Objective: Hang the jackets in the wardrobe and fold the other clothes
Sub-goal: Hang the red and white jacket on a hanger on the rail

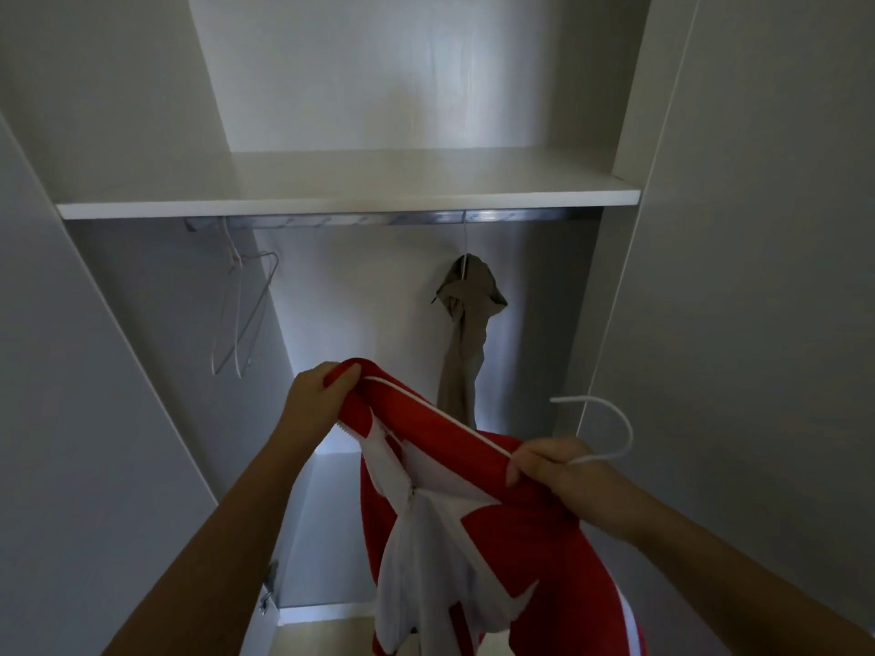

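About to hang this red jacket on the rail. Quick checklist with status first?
1. Left hand grips red jacket collar: ok.
2. Right hand holds collar and white hanger: ok.
3. Hanger seated in the shoulders: cannot tell, only its hook shows.
4. Rail has bare stretch left of khaki garment: ok.
5. Hook raised to rail: not ok, well below it.
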Tool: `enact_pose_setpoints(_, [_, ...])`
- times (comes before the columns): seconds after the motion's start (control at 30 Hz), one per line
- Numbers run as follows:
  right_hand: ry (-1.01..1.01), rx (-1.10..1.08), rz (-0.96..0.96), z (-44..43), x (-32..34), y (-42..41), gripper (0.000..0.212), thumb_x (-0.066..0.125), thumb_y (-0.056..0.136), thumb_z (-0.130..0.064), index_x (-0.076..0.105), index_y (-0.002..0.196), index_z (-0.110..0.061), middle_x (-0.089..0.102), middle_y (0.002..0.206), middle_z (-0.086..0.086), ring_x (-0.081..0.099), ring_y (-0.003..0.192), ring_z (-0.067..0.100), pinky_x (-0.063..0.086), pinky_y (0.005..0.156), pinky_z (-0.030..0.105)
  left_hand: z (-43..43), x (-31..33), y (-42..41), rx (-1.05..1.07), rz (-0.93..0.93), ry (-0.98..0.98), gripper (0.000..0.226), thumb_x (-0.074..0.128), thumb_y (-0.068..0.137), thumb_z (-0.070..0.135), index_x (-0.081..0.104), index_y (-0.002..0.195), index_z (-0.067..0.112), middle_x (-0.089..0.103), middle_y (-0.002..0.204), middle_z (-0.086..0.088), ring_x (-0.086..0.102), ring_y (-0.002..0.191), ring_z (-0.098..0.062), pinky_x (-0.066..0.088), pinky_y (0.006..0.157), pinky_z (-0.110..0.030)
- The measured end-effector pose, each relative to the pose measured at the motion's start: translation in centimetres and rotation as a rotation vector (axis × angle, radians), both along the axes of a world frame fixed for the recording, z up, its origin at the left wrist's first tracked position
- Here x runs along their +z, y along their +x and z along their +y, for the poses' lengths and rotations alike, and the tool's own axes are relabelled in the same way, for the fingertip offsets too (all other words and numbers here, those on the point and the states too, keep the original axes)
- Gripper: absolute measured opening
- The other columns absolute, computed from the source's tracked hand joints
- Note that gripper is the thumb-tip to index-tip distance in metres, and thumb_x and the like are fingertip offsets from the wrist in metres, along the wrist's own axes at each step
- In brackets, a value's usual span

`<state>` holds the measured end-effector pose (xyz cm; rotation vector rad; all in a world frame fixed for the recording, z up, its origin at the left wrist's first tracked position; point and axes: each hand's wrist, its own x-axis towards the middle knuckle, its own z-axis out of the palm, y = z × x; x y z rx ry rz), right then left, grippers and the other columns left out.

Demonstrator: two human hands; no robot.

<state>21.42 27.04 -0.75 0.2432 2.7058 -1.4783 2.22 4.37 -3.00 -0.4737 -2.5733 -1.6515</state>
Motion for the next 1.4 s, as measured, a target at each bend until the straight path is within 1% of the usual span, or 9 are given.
enact_pose_setpoints(0.13, [0.022, -0.016, 0.056, 0.0, 4.5, -1.0, 0.033, 0.048, 0.097, -0.016, 0.068, 0.071, -0.019, 0.065, 0.062, -0.012, 0.059, 0.058, -0.005, 0.043, 0.055, 0.007, -0.2, -2.2, 0.4, -0.136, -0.356, 0.396, 0.04, 0.039, 0.1, 0.032, 0.069, 0.097, 0.005, 0.071, 0.096, -0.013, 0.065, 0.097, -0.032, 0.052, 0.087, -0.042])
enact_pose_setpoints(0.27, [0.022, -0.023, 0.075, -0.2, 8.1, -1.7, 0.031, 0.048, 0.097, -0.013, 0.067, 0.072, -0.013, 0.059, 0.047, -0.015, 0.054, 0.045, -0.007, 0.037, 0.045, 0.005, 0.6, -4.2, 1.3, -0.212, -0.375, 0.669, 0.054, 0.031, 0.103, 0.017, 0.07, 0.066, 0.016, 0.07, 0.107, -0.013, 0.067, 0.1, -0.029, 0.052, 0.087, -0.042])
enact_pose_setpoints(0.4, [0.073, -0.033, 0.107, -0.7, 10.7, -2.5, 0.033, 0.049, 0.096, -0.015, 0.068, 0.07, -0.016, 0.065, 0.055, -0.014, 0.059, 0.053, -0.005, 0.04, 0.049, 0.005, 3.1, -9.4, 2.9, -0.326, -0.433, 0.412, 0.017, 0.05, 0.094, 0.005, 0.063, 0.102, 0.013, 0.068, 0.11, -0.008, 0.063, 0.108, -0.028, 0.053, 0.091, -0.042])
enact_pose_setpoints(0.5, [0.122, -0.021, 0.122, -0.9, 12.5, -2.9, 0.032, 0.05, 0.096, -0.016, 0.07, 0.07, -0.015, 0.067, 0.062, -0.008, 0.061, 0.057, -0.002, 0.044, 0.052, 0.008, 6.2, -11.5, 5.1, -0.55, -0.482, 0.175, 0.034, 0.07, 0.081, 0.033, 0.063, 0.11, 0.018, 0.065, 0.108, -0.021, 0.063, 0.094, -0.04, 0.051, 0.083, -0.057])
enact_pose_setpoints(0.6, [0.171, -0.025, 0.124, -0.5, 13.4, -3.1, 0.032, 0.05, 0.096, -0.017, 0.071, 0.072, -0.014, 0.068, 0.066, -0.005, 0.062, 0.06, 0.002, 0.045, 0.054, 0.01, 7.9, -12.2, 4.9, -0.527, -0.565, 0.218, 0.06, 0.077, 0.069, 0.052, 0.064, 0.105, 0.006, 0.061, 0.097, -0.033, 0.057, 0.078, -0.049, 0.048, 0.075, -0.062])
enact_pose_setpoints(0.7, [0.178, -0.063, 0.113, 0.6, 13.8, -2.8, 0.033, 0.048, 0.096, -0.017, 0.068, 0.07, -0.014, 0.065, 0.057, -0.009, 0.059, 0.053, -0.001, 0.043, 0.049, 0.008, 8.4, -9.8, 4.7, -0.46, -0.621, 0.286, 0.029, 0.058, 0.093, 0.028, 0.062, 0.106, 0.002, 0.062, 0.101, -0.023, 0.062, 0.089, -0.037, 0.055, 0.083, -0.048])
enact_pose_setpoints(0.9, [0.266, -0.016, -0.01, 4.3, 13.8, -0.1, 0.032, 0.053, 0.092, -0.022, 0.067, 0.065, -0.013, 0.06, 0.058, -0.007, 0.051, 0.052, 0.001, 0.038, 0.053, 0.011, 6.2, -4.1, 1.2, -0.34, -0.343, 0.388, 0.026, 0.047, 0.095, 0.003, 0.064, 0.085, 0.019, 0.071, 0.067, 0.011, 0.068, 0.075, -0.008, 0.053, 0.064, -0.017])
enact_pose_setpoints(1.3, [0.018, -0.082, 0.23, 5.5, 10.4, 1.2, 0.037, 0.061, 0.075, -0.054, 0.068, 0.06, -0.022, 0.064, 0.063, 0.007, 0.059, 0.056, 0.013, 0.045, 0.052, 0.016, 2.9, 1.5, -0.2, -0.523, -0.077, 0.318, 0.02, 0.05, 0.095, 0.024, 0.051, 0.116, 0.021, 0.066, 0.091, 0.001, 0.065, 0.072, -0.004, 0.048, 0.062, -0.013])
enact_pose_setpoints(1.4, [-0.134, -0.134, 0.263, 5.2, 10.2, 0.6, 0.06, 0.071, 0.046, -0.076, 0.068, 0.06, -0.018, 0.066, 0.067, 0.015, 0.062, 0.057, 0.021, 0.049, 0.049, 0.022, 2.4, 3.3, 1.7, -0.519, 0.061, 0.078, 0.073, 0.061, 0.061, 0.051, 0.029, 0.124, 0.031, 0.055, 0.086, 0.012, 0.06, 0.071, -0.005, 0.048, 0.063, -0.017])
